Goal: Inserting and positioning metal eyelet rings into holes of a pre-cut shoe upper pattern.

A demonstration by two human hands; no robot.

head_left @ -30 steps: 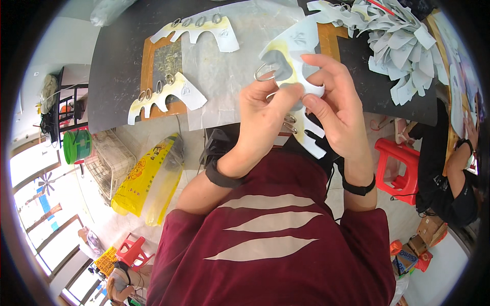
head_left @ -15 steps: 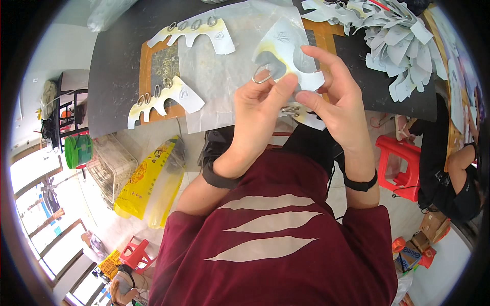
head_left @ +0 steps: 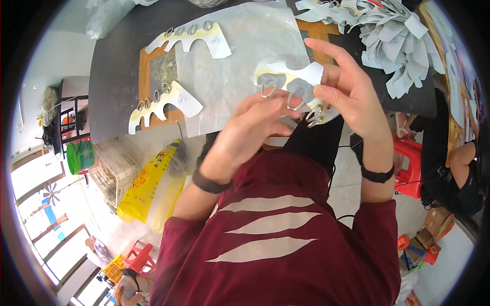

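Observation:
Over the table's near edge, a white cut-out piece (head_left: 288,71) with yellowish scalloped edges is pinched between the thumb and fingers of my right hand (head_left: 352,97), the index finger sticking out. Wire rings hang along its curved edge: one ring (head_left: 268,91) at its left, another ring (head_left: 296,103) mid-way, and a bunch of metal rings (head_left: 315,116) lower right. My left hand (head_left: 245,125) lies beside the mid-way ring, fingers stretched toward it and thumb apart below. Whether the fingertips touch that ring is hard to tell.
Two similar pieces with rings lie at left, an upper piece (head_left: 219,46) and a lower piece (head_left: 178,99). A translucent sheet (head_left: 229,46) covers part of the dark table (head_left: 115,66). Grey-white pieces (head_left: 398,46) heap at right. A person (head_left: 451,168) sits at right near a red stool (head_left: 408,163).
The white piece has tipped and come lower, bringing its bunched rings into clearer view. My left hand has loosened from a pinch on the piece and moved down and left.

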